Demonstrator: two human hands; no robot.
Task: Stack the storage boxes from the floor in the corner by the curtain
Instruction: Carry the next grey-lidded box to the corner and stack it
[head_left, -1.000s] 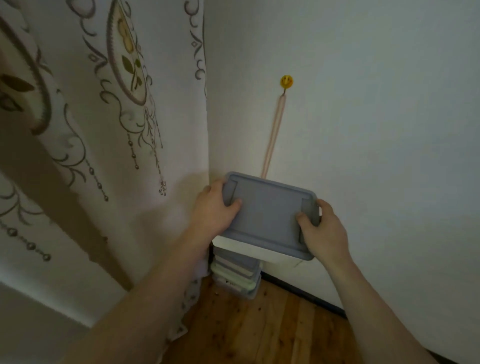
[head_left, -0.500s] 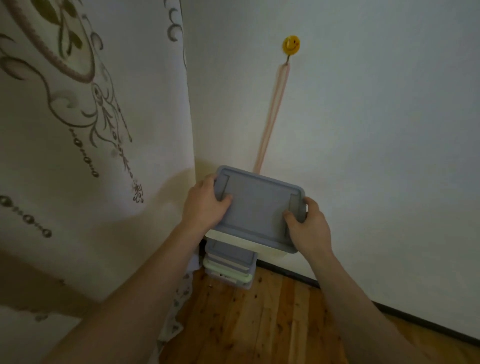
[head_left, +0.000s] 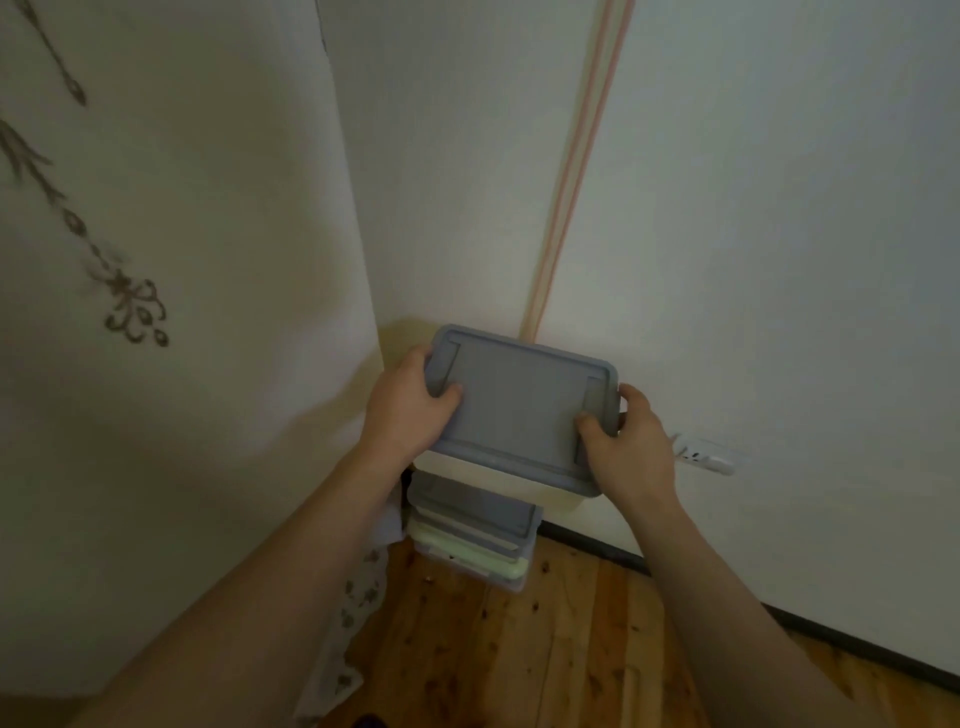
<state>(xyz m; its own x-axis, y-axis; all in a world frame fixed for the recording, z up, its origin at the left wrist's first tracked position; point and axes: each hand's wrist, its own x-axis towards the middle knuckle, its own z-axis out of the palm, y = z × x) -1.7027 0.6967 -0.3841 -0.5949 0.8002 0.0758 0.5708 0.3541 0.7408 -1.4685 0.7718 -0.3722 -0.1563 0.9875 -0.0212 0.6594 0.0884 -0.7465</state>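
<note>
Held box: a storage box with a grey-blue lid and pale body, above the stack in the corner; contact with the stack is hidden.
Left hand: grips the box's left end, thumb curled over the lid.
Right hand: grips the right end, thumb on the lid.
Stack: lidded boxes, grey and pale green, on the wooden floor against the wall.
Curtain: patterned, just left of the stack.
Ribbon: pink, hanging down the wall behind the box.
</note>
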